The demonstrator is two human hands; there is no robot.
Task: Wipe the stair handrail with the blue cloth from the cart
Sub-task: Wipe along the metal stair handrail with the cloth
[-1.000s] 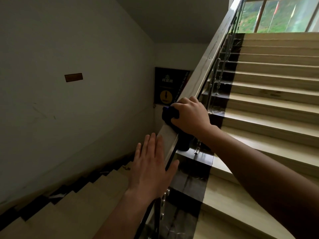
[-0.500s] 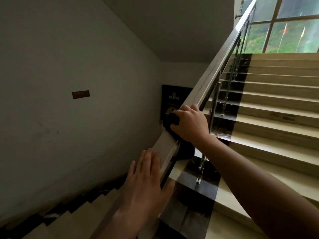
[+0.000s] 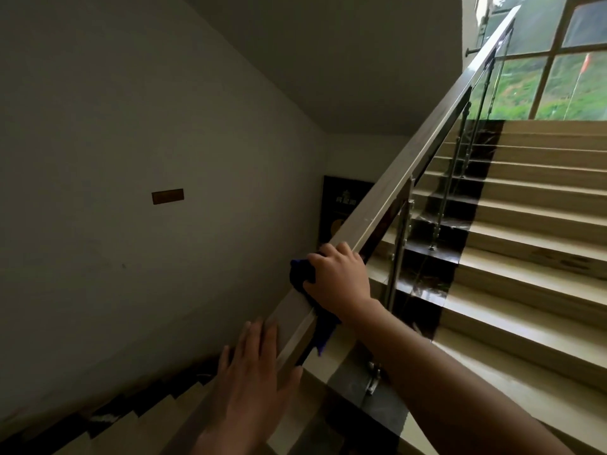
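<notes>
Head view: nearest you, your left hand (image 3: 254, 385) lies flat and open, fingers spread, on the lower stretch of the handrail (image 3: 407, 178), holding nothing. Just up the rail from it, your right hand (image 3: 338, 280) is closed over the top of the rail, gripping the blue cloth (image 3: 300, 274). The cloth bunches out past your fingers on the wall side, and a tail of it hangs below your wrist on the stair side. Beyond, the rail climbs beside the beige steps (image 3: 525, 257) toward the window (image 3: 558, 60).
</notes>
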